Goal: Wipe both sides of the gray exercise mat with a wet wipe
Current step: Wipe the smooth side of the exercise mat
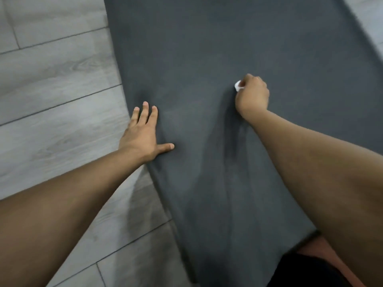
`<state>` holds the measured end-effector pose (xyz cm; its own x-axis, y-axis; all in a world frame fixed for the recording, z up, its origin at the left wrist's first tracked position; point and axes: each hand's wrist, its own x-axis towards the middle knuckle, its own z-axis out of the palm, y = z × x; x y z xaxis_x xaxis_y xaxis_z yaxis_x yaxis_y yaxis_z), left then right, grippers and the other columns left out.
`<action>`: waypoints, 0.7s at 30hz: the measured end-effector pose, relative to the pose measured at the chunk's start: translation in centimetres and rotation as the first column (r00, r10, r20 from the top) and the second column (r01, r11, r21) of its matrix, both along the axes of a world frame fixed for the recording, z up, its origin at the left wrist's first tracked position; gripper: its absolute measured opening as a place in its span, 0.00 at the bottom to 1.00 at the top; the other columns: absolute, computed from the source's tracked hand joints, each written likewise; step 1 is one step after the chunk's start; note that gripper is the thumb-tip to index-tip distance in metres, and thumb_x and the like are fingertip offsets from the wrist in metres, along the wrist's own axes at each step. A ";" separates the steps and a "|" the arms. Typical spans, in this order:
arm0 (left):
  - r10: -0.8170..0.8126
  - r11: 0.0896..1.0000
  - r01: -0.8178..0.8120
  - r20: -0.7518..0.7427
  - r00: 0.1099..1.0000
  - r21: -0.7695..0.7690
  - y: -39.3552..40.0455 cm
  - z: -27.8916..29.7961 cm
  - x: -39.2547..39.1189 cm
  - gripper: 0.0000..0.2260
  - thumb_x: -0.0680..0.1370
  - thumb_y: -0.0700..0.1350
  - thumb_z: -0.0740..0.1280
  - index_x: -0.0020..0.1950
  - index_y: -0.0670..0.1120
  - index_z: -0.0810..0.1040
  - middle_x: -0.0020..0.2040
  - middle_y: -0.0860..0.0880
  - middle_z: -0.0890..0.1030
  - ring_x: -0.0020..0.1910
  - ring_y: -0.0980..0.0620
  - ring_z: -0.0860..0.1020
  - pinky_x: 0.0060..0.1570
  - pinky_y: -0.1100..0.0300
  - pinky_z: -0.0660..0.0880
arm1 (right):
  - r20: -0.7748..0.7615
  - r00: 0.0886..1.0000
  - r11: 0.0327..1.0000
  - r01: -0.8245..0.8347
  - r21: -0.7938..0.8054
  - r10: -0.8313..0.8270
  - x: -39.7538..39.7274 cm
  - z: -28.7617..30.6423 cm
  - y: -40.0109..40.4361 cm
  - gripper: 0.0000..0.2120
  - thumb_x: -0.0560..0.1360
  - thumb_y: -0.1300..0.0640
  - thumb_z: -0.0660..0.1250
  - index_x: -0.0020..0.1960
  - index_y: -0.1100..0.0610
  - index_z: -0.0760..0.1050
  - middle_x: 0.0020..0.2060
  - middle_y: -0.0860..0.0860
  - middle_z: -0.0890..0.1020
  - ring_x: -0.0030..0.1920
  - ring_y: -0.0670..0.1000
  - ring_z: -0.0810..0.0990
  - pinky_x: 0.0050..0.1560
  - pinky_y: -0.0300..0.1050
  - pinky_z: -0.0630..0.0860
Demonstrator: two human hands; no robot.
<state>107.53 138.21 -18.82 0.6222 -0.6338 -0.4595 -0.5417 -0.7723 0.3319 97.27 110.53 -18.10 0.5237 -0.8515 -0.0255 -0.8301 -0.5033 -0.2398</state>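
Note:
The gray exercise mat [217,59] lies flat on the floor and fills the middle of the head view, running away from me. My right hand [251,94] is curled into a fist on the mat's middle and grips a small white wet wipe [238,85], of which only a corner shows past the fingers. My left hand [143,133] lies flat at the mat's left edge with fingers straight and spread, thumb pointing right across the mat. Faint darker streaks mark the mat just below my right hand.
Gray wood-look floor planks [53,83] lie to the left of the mat, and a strip of floor [371,21] shows at the upper right. My knee in dark shorts [306,266] is at the bottom right, on the mat's near end.

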 end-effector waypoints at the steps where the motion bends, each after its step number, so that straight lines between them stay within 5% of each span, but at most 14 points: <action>1: -0.008 1.000 0.008 -0.001 1.000 0.012 -0.2 0.1 0.1 0.55 0.72 0.66 0.73 0.84 0.49 0.41 0.84 0.50 0.38 0.82 0.45 0.39 0.81 0.49 0.48 | 0.039 0.999 1.000 -0.015 0.016 0.014 0.6 -0.2 2.2 0.10 0.76 0.62 0.58 0.52 0.60 0.76 0.51 0.59 0.77 0.51 0.63 0.76 0.47 0.49 0.68; 6: 0.001 1.000 -0.001 -0.011 1.000 -0.016 0.2 0.3 0.5 0.52 0.73 0.58 0.75 0.84 0.49 0.43 0.84 0.50 0.39 0.83 0.46 0.40 0.80 0.49 0.48 | 0.153 0.844 0.847 -0.527 0.065 0.514 1.0 -1.2 17.8 0.05 0.69 0.65 0.67 0.43 0.57 0.77 0.38 0.55 0.76 0.38 0.60 0.76 0.37 0.48 0.67; 9: -0.006 1.000 0.006 -0.009 1.000 -0.030 0.4 0.0 0.6 0.52 0.72 0.61 0.75 0.84 0.49 0.43 0.84 0.50 0.40 0.83 0.46 0.41 0.80 0.50 0.49 | 0.151 0.774 0.785 -0.619 -0.023 0.615 0.1 -1.2 17.8 0.07 0.65 0.64 0.71 0.42 0.57 0.77 0.35 0.55 0.75 0.34 0.59 0.75 0.34 0.47 0.64; 11: -0.006 1.000 0.006 -0.005 1.000 -0.023 0.5 -0.3 0.6 0.54 0.71 0.66 0.74 0.84 0.50 0.42 0.84 0.51 0.39 0.83 0.46 0.40 0.80 0.50 0.48 | 0.079 0.816 0.818 -0.564 -0.116 0.573 -0.5 -1.4 13.5 0.07 0.68 0.64 0.68 0.45 0.57 0.78 0.38 0.57 0.77 0.37 0.61 0.77 0.36 0.48 0.66; 13: -0.004 1.000 0.004 -0.002 1.000 -0.014 0.5 -0.5 0.6 0.54 0.71 0.68 0.72 0.84 0.51 0.41 0.84 0.51 0.39 0.82 0.46 0.39 0.80 0.50 0.48 | -0.019 0.934 0.926 -0.356 -0.122 0.357 -1.9 -1.3 7.2 0.10 0.73 0.63 0.62 0.51 0.56 0.79 0.46 0.58 0.79 0.46 0.62 0.79 0.44 0.51 0.71; 16: -0.008 1.000 0.008 0.011 1.000 0.001 0.3 -0.5 0.6 0.54 0.72 0.67 0.72 0.84 0.50 0.41 0.84 0.50 0.38 0.82 0.46 0.39 0.80 0.50 0.47 | -0.075 0.993 0.992 -0.094 -0.089 0.088 -4.7 -0.2 -0.3 0.10 0.77 0.60 0.59 0.53 0.56 0.78 0.50 0.60 0.77 0.51 0.64 0.76 0.51 0.53 0.70; 21: -0.014 0.998 0.012 0.043 0.999 0.055 -0.5 0.1 0.2 0.54 0.72 0.68 0.72 0.84 0.49 0.42 0.84 0.49 0.40 0.83 0.45 0.42 0.81 0.47 0.51 | 0.114 0.986 0.992 -0.128 0.022 0.124 -4.2 -0.5 5.7 0.10 0.73 0.63 0.60 0.48 0.53 0.78 0.47 0.56 0.78 0.47 0.61 0.77 0.47 0.49 0.72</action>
<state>107.72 137.71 -18.71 0.6344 -0.6167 -0.4660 -0.5646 -0.7815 0.2656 93.08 116.25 -18.63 0.6277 -0.7783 0.0155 -0.7276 -0.5936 -0.3438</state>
